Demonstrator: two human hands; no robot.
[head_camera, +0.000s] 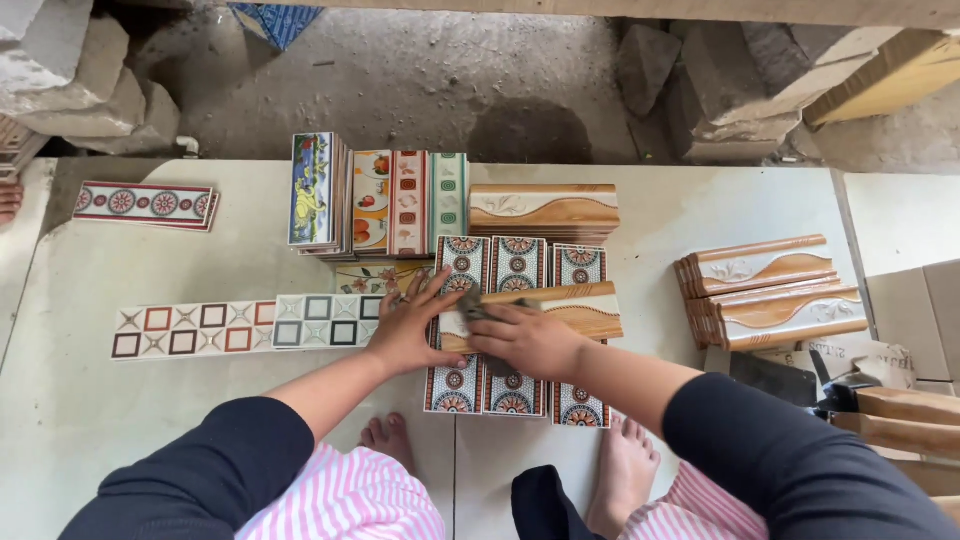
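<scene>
Glossy wood-tone moulded tile (560, 308) under flat open left hand (405, 330), right hand (525, 340) closed on grey cloth (478, 305)

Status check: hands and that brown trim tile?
Left hand flat, steadying brown trim tile. Right hand presses grey cloth on it. Patterned tiles underneath.

I saw both dark-sleeved forearms reaching forward and converging at the centre, the left hand (405, 332) lying palm-down with fingers spread flat, the right hand (527, 340) just beside it, knuckles up, fingers curled closed, bare feet below.
</scene>
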